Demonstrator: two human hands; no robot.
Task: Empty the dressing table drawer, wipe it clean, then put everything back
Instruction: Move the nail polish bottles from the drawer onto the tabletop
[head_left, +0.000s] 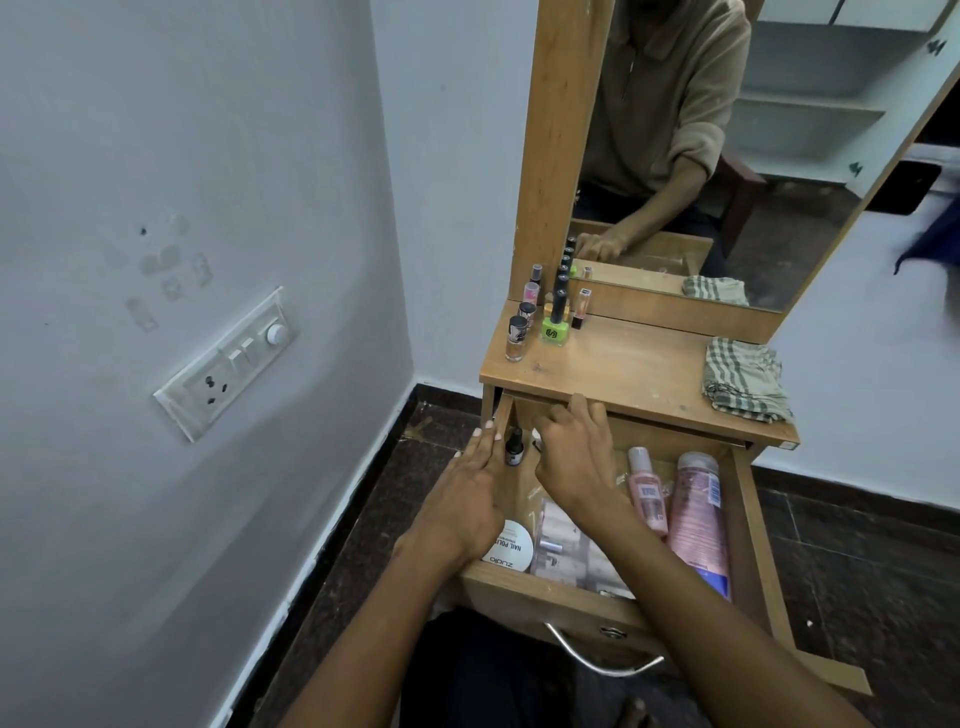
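Note:
The wooden drawer (519, 587) of the dressing table is pulled out. In it lie a white round Zudio tub (511, 551), a clear pouch of small bottles (566, 545), a pink spray bottle (647, 491) and a pink tube (698, 519). A small dark bottle (514, 447) stands at the back left corner. My left hand (462, 499) rests with straight fingers along the drawer's left wall. My right hand (571, 452) reaches into the back of the drawer with curled fingers, just right of the dark bottle. A bit of white shows under its thumb; what it holds is hidden.
On the table top (623, 364) stand several nail polish bottles, among them a green one (555, 322), at the back left, and a folded checked cloth (743, 379) lies at the right. A mirror rises behind. A switchboard (228, 364) is on the left wall. The drawer's metal handle (597, 660) is near my lap.

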